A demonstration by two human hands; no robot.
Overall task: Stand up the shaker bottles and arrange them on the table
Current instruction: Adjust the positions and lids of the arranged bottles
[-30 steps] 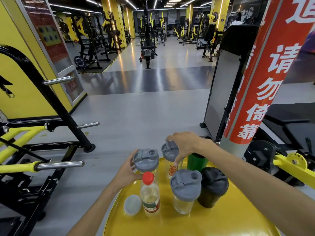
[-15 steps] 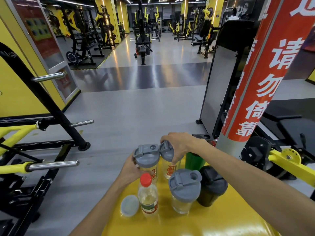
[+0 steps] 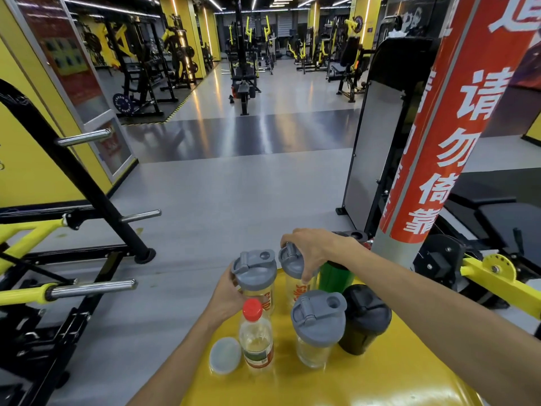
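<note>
I'm looking down at a round yellow table (image 3: 380,385), and five shaker bottles are standing upright on it, long axes vertical, lids pointing up. My left hand (image 3: 227,300) is wrapping the side of the far-left clear shaker (image 3: 257,284), fingers curled round its body behind the grey lid; the fingertips are hiding behind the bottle. My right hand (image 3: 314,249) is coming down over the next clear shaker (image 3: 295,278), fingers spread and clamping its grey lid from above, thumb reaching down its right side. Both of these are carrying orange lettering and look empty or close to it; I can't tell for sure. Just beside them a green shaker (image 3: 335,276) is sitting under my right forearm, its top hidden. Nearer me, a third clear grey-lidded shaker (image 3: 317,329) is showing a pale tint low down, touching a black shaker (image 3: 364,319) on its right. One red-capped bottle (image 3: 256,338) is holding yellowish liquid partway, and one small white lid (image 3: 224,351) is lying flat beside it at the table's left edge.
</note>
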